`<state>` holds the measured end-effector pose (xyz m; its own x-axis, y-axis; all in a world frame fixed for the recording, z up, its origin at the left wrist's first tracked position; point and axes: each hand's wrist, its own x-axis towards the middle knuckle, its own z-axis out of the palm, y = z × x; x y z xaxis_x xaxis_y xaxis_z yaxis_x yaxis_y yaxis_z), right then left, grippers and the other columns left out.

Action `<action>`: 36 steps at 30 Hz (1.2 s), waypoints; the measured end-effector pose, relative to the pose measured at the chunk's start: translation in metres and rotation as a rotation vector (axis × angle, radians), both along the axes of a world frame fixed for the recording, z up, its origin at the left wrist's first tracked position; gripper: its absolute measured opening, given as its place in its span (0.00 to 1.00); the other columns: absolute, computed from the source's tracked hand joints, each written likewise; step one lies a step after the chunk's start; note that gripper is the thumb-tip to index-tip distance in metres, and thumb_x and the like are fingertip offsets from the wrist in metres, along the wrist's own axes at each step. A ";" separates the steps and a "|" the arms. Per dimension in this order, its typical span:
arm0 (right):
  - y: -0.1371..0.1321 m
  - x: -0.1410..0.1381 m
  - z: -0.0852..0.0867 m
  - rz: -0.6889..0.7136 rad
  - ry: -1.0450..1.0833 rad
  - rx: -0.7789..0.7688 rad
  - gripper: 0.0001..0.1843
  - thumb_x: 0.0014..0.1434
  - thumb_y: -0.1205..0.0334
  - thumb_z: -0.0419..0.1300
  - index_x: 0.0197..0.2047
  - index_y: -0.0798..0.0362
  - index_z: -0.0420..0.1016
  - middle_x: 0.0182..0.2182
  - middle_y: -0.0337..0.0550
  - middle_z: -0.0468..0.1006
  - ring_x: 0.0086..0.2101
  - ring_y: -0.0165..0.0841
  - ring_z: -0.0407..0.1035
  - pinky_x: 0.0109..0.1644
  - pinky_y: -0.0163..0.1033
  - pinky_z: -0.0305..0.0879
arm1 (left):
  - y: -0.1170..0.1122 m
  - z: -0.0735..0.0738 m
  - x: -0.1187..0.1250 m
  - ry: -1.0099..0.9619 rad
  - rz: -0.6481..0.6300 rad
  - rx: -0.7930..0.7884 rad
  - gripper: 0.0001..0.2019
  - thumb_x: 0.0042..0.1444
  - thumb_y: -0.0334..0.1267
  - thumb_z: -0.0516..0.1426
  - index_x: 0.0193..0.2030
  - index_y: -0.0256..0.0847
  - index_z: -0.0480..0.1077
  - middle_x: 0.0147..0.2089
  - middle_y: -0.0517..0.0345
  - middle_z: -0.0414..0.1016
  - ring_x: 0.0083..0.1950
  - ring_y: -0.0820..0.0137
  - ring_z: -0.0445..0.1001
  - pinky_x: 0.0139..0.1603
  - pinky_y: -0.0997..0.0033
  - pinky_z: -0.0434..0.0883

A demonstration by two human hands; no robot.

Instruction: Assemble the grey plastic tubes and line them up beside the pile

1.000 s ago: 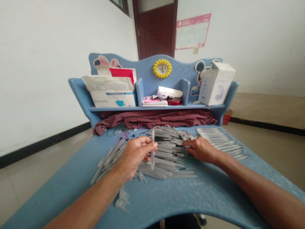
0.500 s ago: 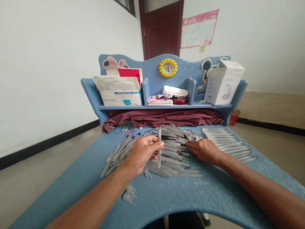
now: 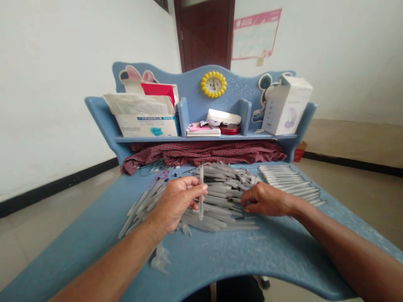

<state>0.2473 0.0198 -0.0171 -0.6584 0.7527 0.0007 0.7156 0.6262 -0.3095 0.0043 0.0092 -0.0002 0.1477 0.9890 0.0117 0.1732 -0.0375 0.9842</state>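
Note:
My left hand pinches a clear pen barrel between thumb and fingers and keeps it upright above the pile. Under and behind it spreads a heap of frosted plastic pen parts, mostly lying lengthwise across the desk. At the heap's right edge is my right hand, its fingers bent and drawn together among small dark pieces; whatever sits between the fingertips is too small to make out. Beyond that hand, a row of pens lies side by side on the desk.
Loose clear plastic clips lie near the front of the blue desk. A red checked cloth is bunched under the shelf. On the shelf stand a mask box, a white box and a red round tin.
The whole view has shifted slightly, so things appear farther left. My right hand's fingers have curled in more at the heap's edge. My left hand still holds the barrel upright.

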 end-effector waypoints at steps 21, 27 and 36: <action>-0.011 -0.010 -0.005 -0.024 0.086 0.102 0.08 0.56 0.63 0.51 0.31 0.55 0.69 0.17 0.34 0.64 0.19 0.23 0.56 0.23 0.30 0.47 | -0.005 0.004 0.003 -0.222 -0.006 -0.039 0.07 0.45 0.35 0.61 0.30 0.35 0.68 0.28 0.57 0.72 0.26 0.75 0.69 0.22 0.77 0.68; -0.026 -0.020 -0.004 0.174 0.307 -0.150 0.04 0.53 0.67 0.52 0.27 0.55 0.64 0.18 0.31 0.58 0.19 0.21 0.51 0.21 0.28 0.47 | -0.009 0.005 0.007 -0.352 -0.034 -0.027 0.08 0.45 0.35 0.62 0.30 0.34 0.69 0.30 0.55 0.73 0.28 0.73 0.72 0.24 0.76 0.70; -0.031 -0.027 -0.007 0.188 0.344 -0.193 0.04 0.53 0.66 0.53 0.27 0.55 0.64 0.18 0.31 0.57 0.19 0.21 0.51 0.21 0.28 0.46 | -0.017 0.001 0.017 -0.357 -0.086 -0.007 0.07 0.45 0.35 0.62 0.30 0.34 0.70 0.30 0.55 0.74 0.30 0.71 0.72 0.27 0.73 0.73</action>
